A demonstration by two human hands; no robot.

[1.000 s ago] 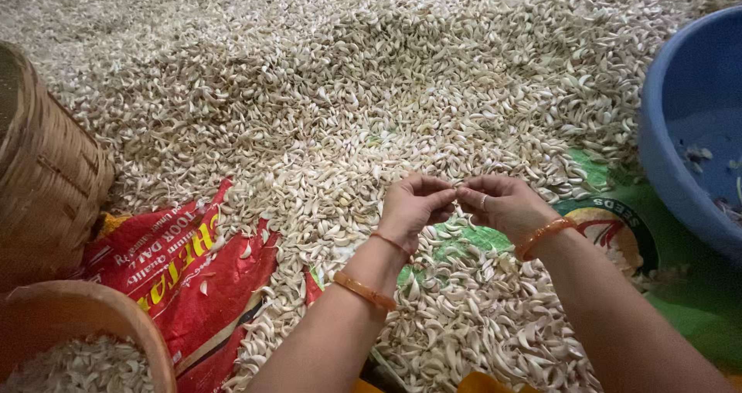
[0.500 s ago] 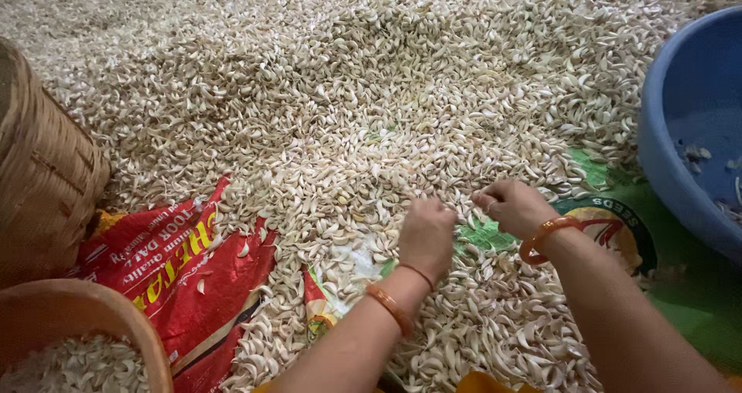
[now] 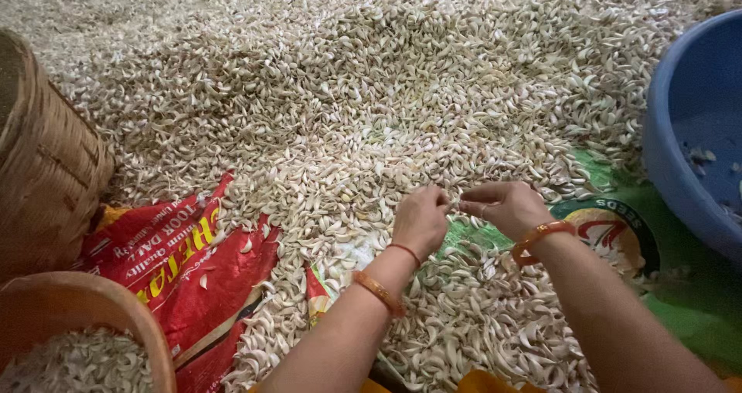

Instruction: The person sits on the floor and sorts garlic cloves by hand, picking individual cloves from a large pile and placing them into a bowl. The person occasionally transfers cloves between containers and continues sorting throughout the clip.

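Note:
A wide heap of pale garlic cloves (image 3: 348,107) covers the floor ahead of me. My left hand (image 3: 421,219) and my right hand (image 3: 506,206) meet just above the near edge of the heap, fingertips pinched together on a small garlic clove (image 3: 454,204) that is mostly hidden between them. Both wrists carry orange bangles, and the left also has a thin red thread. More cloves lie under and around my forearms.
A woven basket (image 3: 46,161) stands at the left. Below it a brown bowl (image 3: 131,308) holds whitish pieces. A blue plastic tub (image 3: 672,130) with a few scraps sits at the right. A red printed sack (image 3: 170,254) and a green one (image 3: 618,231) lie under the cloves.
My left hand dipped into the heap half a second ago and has come back up to meet my right hand. The right hand has stayed nearly in place.

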